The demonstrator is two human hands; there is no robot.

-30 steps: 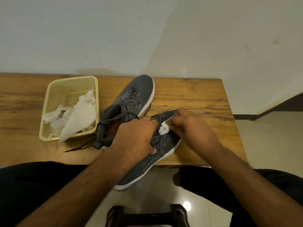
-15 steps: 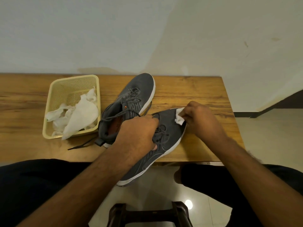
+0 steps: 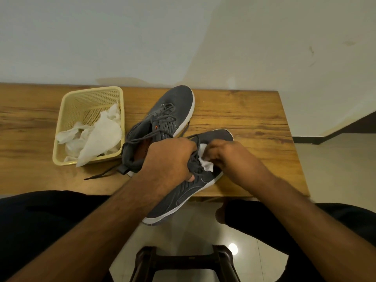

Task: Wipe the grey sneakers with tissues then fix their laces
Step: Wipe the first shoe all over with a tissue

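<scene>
Two grey sneakers with white soles are on the wooden table (image 3: 244,119). The far sneaker (image 3: 173,106) lies on the tabletop, laces loose, one lace end trailing to the left. The near sneaker (image 3: 183,198) juts over the table's front edge, heel towards me. My left hand (image 3: 171,159) grips it across the collar and laces. My right hand (image 3: 227,155) presses a crumpled white tissue (image 3: 205,161) onto its upper beside the laces. Only the toe (image 3: 219,135) shows beyond my hands.
A pale yellow plastic basket (image 3: 67,110) with several crumpled white tissues (image 3: 97,137) stands on the table's left part. A white wall rises behind the table. A dark stool (image 3: 183,261) sits below between my knees on a shiny tiled floor.
My right hand with the tissue swept out to the toe of the near sneaker, then came back to the lace area. My left hand kept its grip.
</scene>
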